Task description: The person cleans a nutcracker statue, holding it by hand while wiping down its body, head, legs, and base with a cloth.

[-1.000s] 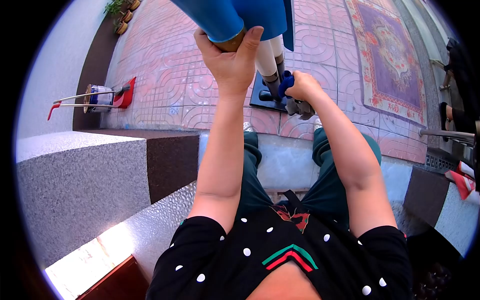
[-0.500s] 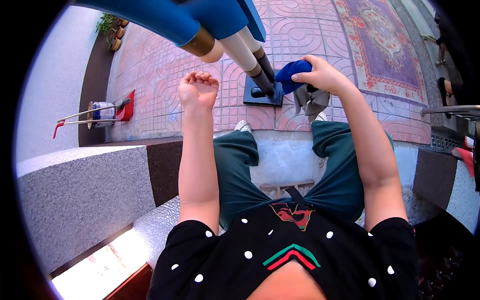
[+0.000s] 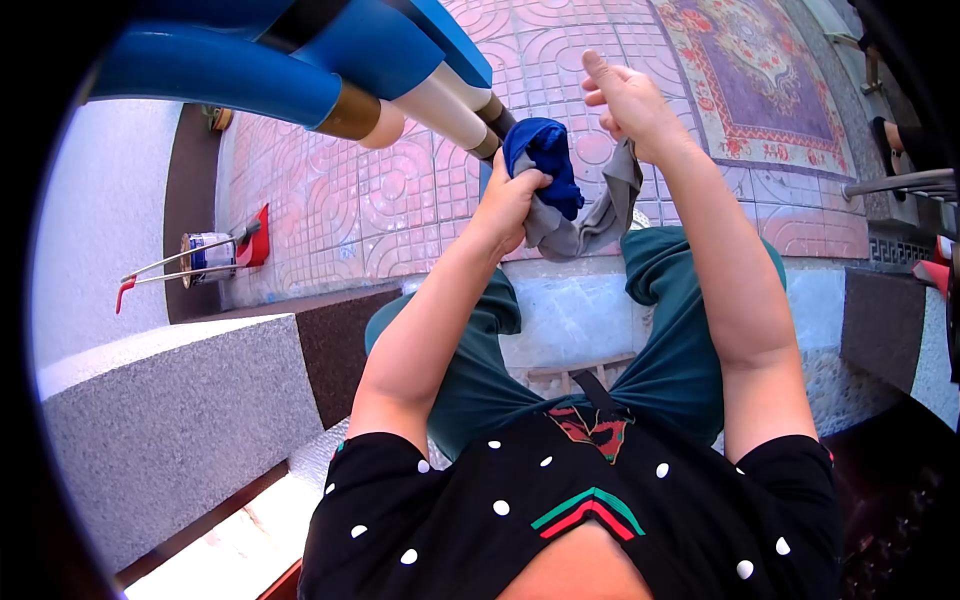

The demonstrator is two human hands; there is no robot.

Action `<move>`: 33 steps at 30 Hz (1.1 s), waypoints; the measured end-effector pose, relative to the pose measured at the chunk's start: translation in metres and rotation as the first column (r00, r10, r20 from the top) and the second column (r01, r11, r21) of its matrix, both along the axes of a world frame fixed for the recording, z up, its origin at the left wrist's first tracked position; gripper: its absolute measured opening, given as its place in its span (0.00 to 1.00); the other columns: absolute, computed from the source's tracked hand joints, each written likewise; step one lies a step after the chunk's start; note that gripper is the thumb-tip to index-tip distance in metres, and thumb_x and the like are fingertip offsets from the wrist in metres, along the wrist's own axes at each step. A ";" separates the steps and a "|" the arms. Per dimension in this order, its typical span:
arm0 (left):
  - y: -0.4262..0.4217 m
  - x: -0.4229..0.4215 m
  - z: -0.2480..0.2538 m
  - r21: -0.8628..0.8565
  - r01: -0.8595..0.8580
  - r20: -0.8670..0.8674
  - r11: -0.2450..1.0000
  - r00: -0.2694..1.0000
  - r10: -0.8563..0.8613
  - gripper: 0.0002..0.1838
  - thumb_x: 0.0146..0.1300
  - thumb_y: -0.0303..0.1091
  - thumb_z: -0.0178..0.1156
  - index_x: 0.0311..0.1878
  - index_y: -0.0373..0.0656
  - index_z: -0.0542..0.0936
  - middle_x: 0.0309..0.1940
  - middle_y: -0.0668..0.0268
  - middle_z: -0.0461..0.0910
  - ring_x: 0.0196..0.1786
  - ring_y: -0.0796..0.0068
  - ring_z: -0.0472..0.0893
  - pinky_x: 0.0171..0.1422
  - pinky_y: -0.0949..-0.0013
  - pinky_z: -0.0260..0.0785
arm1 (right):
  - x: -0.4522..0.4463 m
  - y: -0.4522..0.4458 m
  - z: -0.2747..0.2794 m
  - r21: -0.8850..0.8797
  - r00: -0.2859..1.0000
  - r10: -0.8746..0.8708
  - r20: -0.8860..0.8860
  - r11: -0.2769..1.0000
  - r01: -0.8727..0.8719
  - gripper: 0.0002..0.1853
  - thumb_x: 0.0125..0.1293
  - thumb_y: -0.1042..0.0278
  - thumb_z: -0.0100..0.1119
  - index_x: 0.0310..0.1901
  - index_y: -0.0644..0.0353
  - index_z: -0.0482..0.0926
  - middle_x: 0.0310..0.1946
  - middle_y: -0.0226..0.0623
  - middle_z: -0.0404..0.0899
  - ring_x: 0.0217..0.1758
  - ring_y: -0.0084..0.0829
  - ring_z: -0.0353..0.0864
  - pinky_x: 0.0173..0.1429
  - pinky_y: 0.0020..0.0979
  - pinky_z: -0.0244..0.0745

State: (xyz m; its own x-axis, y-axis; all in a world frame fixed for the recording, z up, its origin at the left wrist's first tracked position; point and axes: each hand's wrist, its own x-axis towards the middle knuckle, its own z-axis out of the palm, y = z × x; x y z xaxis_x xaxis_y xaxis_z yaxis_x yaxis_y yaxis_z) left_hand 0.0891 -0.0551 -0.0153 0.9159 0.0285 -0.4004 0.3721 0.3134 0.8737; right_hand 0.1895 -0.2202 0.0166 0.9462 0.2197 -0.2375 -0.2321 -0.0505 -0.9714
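My left hand is closed around a bundled blue cloth, just in front of a large blue frame with pale tube legs. A grey cloth hangs below the blue one and curves up to the right. Its far end meets the underside of my right hand, whose thumb points up and whose lower fingers curl in by the fabric. Whether the blue and grey pieces are joined, I cannot tell.
Pink patterned tiles cover the floor, with a purple floral rug at the right. A tin can and a red-edged tool stand by the left wall. Metal bars jut in at right, near another person's foot.
My left hand has moved right and taken hold of the blue cloth. My right hand has let go of the blue part and risen, with the grey cloth stretched between both hands.
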 end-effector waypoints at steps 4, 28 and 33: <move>0.009 0.005 -0.024 -0.192 -0.118 -0.153 0.974 0.984 0.089 0.30 0.57 0.21 0.50 0.65 0.47 0.59 0.53 0.58 0.69 0.53 0.61 0.76 0.60 0.56 0.74 | 0.005 -0.007 0.014 0.418 0.974 -0.008 -0.228 0.902 0.105 0.27 0.73 0.42 0.49 0.49 0.64 0.74 0.39 0.39 0.78 0.21 0.13 0.64 0.22 0.15 0.58; -0.038 -0.005 0.014 -0.523 -0.026 -0.229 0.852 0.967 -0.111 0.36 0.73 0.63 0.27 0.70 0.48 0.63 0.65 0.57 0.70 0.64 0.56 0.73 0.66 0.46 0.68 | -0.037 -0.010 -0.003 -0.616 0.687 0.711 0.151 0.611 -0.497 0.50 0.38 0.63 0.77 0.68 0.57 0.65 0.64 0.51 0.69 0.65 0.48 0.71 0.65 0.40 0.70; 0.007 -0.005 0.040 -0.092 0.400 -0.169 0.912 0.896 -0.410 0.39 0.72 0.66 0.35 0.71 0.43 0.64 0.63 0.56 0.72 0.62 0.57 0.75 0.65 0.52 0.70 | -0.025 -0.018 0.008 -0.375 0.797 0.592 0.121 0.771 -0.515 0.33 0.43 0.66 0.74 0.55 0.64 0.76 0.44 0.45 0.82 0.49 0.37 0.81 0.54 0.34 0.76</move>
State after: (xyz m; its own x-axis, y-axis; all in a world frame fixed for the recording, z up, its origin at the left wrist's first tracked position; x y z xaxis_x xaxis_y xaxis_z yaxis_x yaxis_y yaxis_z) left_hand 0.0840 -0.0476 0.0244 0.7559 -0.3552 -0.5499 0.6260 0.1462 0.7660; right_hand 0.1641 -0.2379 0.0242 0.7158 0.6731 -0.1860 0.1473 -0.4060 -0.9019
